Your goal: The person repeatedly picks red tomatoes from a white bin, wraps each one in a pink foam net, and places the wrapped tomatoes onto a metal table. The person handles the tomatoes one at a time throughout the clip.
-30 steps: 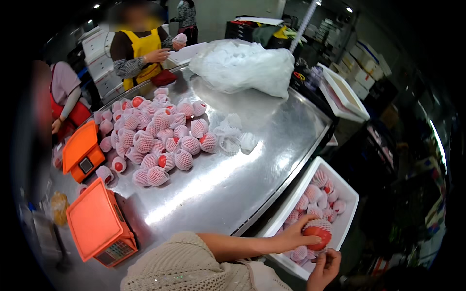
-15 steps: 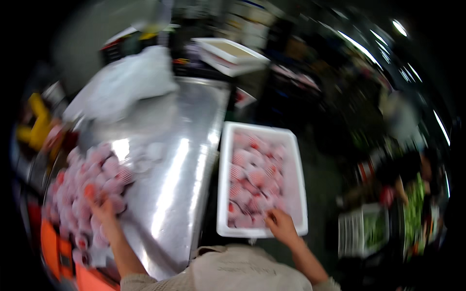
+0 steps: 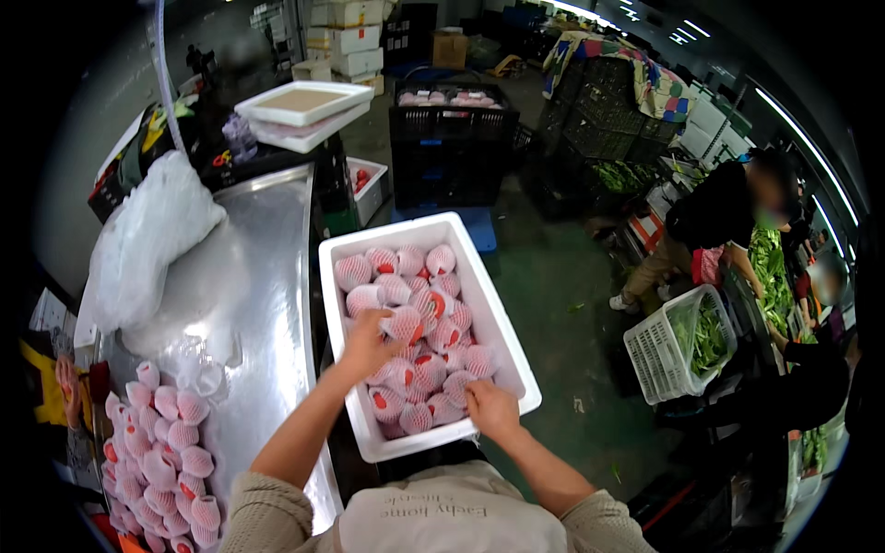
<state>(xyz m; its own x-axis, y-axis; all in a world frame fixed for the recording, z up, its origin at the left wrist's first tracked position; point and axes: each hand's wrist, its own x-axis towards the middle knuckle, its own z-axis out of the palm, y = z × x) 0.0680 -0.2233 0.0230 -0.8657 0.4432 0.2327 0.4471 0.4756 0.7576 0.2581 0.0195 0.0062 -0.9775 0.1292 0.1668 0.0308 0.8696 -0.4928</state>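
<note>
A white foam box (image 3: 510, 355) sits in front of me, full of round red fruits in pink foam nets (image 3: 430, 372). Inside it, my left hand (image 3: 367, 346) has its fingers closed around one netted fruit (image 3: 403, 324) above the others. My right hand (image 3: 495, 408) is at the box's near right corner, fingers curled in beside the fruits; what they grip, if anything, is hidden. On the metal table (image 3: 267, 267) to the left lies a pile of similar netted fruits (image 3: 159, 470).
A large whitish plastic bag (image 3: 157, 244) lies on the table, with foam trays (image 3: 304, 103) beyond. Black crates (image 3: 452, 124) stand ahead. To the right, a person (image 3: 724, 217) works near a white basket of greens (image 3: 678, 346). Another person's hand (image 3: 69, 392) shows at far left.
My left hand has moved from the table pile into the foam box with a netted fruit. My right hand stays at the box's near right. The view has swung left to right and sharpened.
</note>
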